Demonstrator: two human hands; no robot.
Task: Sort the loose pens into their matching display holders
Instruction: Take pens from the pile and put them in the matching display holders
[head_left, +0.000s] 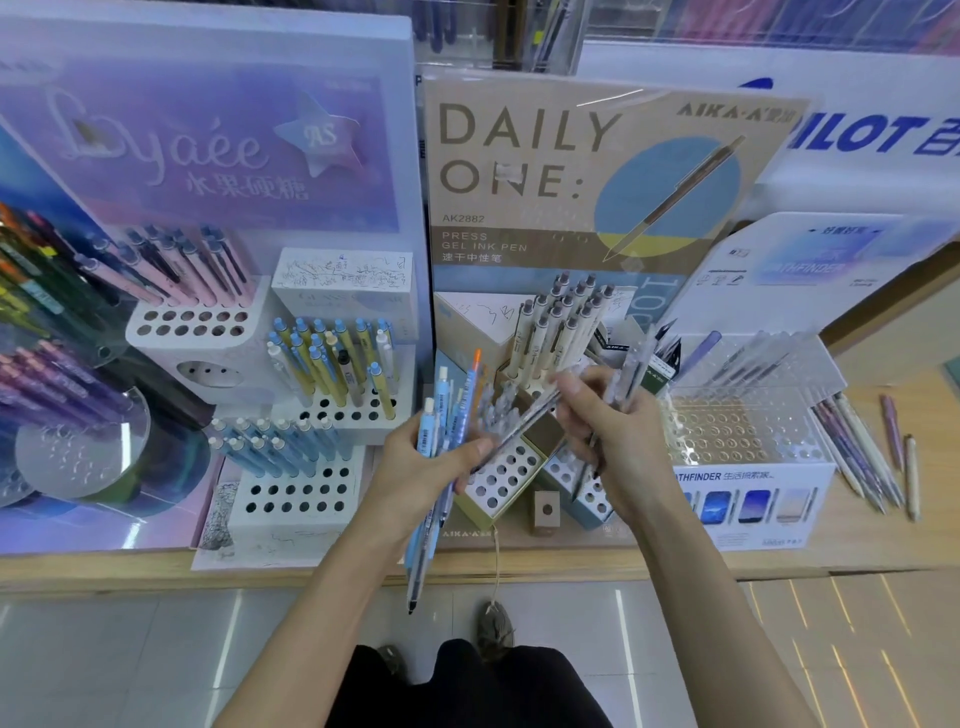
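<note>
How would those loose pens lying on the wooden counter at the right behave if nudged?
The loose pens look slim and round, so they would likely roll a little on the flat wooden counter. Most lie side by side, which may check that. They seem stiff and light, easy to lift.

Stationery shop: branded pen display stands (Pilot, Aika) on a wooden counter.

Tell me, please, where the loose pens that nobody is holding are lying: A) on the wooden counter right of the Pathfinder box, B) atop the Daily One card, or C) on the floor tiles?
A: the loose pens lie flat on the wooden counter, just right of the Pathfinder box.
</note>
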